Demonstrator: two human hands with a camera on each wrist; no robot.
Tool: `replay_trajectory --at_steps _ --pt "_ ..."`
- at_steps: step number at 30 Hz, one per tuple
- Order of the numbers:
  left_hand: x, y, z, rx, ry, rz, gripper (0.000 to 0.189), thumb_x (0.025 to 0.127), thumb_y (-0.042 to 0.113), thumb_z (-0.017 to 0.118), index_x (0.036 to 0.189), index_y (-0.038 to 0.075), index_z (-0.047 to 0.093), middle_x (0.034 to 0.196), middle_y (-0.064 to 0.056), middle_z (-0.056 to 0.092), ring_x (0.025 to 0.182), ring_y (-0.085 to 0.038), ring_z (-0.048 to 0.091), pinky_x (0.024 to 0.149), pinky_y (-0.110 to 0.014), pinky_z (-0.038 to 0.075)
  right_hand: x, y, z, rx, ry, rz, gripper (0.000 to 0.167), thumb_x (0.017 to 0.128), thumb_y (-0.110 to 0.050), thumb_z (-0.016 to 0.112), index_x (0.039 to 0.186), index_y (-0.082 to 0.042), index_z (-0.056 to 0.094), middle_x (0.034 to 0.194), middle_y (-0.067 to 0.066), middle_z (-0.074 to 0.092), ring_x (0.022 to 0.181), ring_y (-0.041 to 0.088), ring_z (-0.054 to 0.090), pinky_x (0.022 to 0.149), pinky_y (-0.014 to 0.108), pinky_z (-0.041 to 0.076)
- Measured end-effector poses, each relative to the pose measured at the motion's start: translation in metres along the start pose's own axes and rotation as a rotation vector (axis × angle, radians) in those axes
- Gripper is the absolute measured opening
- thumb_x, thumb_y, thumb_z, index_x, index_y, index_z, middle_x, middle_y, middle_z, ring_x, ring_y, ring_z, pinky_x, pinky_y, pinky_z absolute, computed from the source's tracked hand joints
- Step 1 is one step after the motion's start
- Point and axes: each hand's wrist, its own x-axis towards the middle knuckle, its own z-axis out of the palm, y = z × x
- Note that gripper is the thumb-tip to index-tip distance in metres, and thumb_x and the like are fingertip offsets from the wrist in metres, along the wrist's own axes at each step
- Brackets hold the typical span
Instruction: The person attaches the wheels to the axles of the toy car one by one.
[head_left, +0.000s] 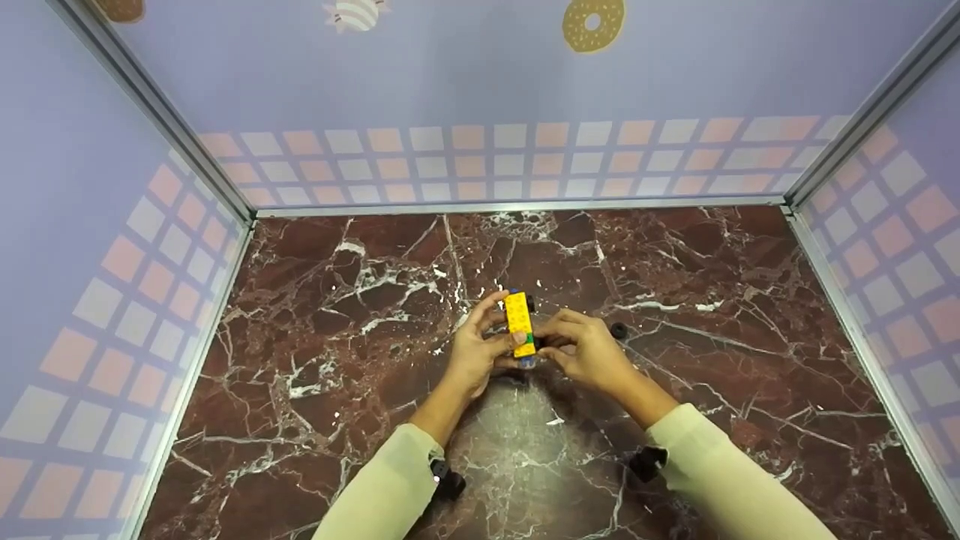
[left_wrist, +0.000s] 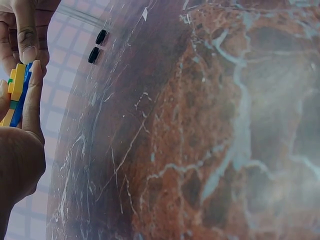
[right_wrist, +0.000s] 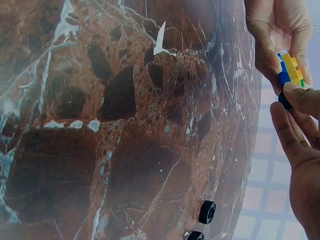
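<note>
Lilac walls (head_left: 487, 82) patterned with pink and white squares rise at the back and on both sides of a dark red-brown marble table (head_left: 315, 450) veined in white. Two pale sleeves (head_left: 386, 480) reach in from the near edge, and the person's hands meet around the middle of the table. The left hand (head_left: 476, 352) grips the car (head_left: 517, 319) from its left side, thumb bent over the top near the close end, fingers along the side and underneath. The right hand (head_left: 589, 349) comes from the other side, its thumb and fingers pinching a black wheel at the car's near end. At each wrist sits a small black camera (head_left: 646, 463). The car is held up off the table between the two hands, its long side running away from the person. It has a yellow brick (right_wrist: 290, 70) with studs on top, set over a blue base (right_wrist: 283, 75). The pinched wheel (right_wrist: 284, 101) is right against the base; whether it is fully seated cannot be told. Another, the far wheel (head_left: 530, 303), shows on the car's right side at the far end. Two loose wheels (right_wrist: 207, 212) stand close together on the table in both wrist views, to the right of the right hand. A green piece (head_left: 529, 338) shows on the yellow brick beside the left thumb.
</note>
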Motion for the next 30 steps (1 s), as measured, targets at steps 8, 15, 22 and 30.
replay_trajectory --at_steps 8,15,22,30 --pt "0.002 0.003 0.003 0.009 -0.014 0.002 0.081 0.096 -0.015 0.073 0.167 0.01 0.042 0.128 -0.013 0.065 0.088 -0.021 0.078 0.063 -0.041 0.074 0.0 -0.004 -0.003 0.026 -0.007 0.062 0.025 0.085 0.012 0.087 0.108 0.004 0.079 0.107 0.018 0.075 0.094 0.033 0.081 0.085 0.03 0.074" --pt "0.003 0.007 0.006 0.055 -0.021 -0.019 0.079 0.096 -0.013 0.076 0.165 0.014 0.049 0.13 -0.014 0.065 0.091 -0.022 0.079 0.062 -0.038 0.074 0.0 -0.004 -0.005 0.069 -0.021 0.088 0.024 0.086 0.014 0.085 0.107 0.006 0.077 0.107 0.018 0.075 0.094 0.034 0.081 0.086 0.034 0.074" --pt "0.004 0.009 0.007 0.087 -0.031 -0.029 0.079 0.095 -0.011 0.078 0.165 0.013 0.048 0.13 -0.016 0.065 0.09 -0.021 0.078 0.061 -0.036 0.073 -0.004 -0.002 -0.006 0.099 -0.033 0.119 0.025 0.087 0.015 0.083 0.109 0.005 0.075 0.112 0.018 0.074 0.1 0.036 0.08 0.092 0.035 0.073" --pt "0.006 0.012 0.011 0.081 -0.036 -0.02 0.079 0.095 -0.012 0.077 0.165 0.011 0.047 0.133 -0.018 0.066 0.09 -0.025 0.079 0.065 -0.044 0.074 -0.005 -0.001 -0.011 0.208 -0.031 0.197 0.027 0.089 0.012 0.083 0.115 0.004 0.076 0.115 0.02 0.074 0.106 0.042 0.079 0.096 0.044 0.073"
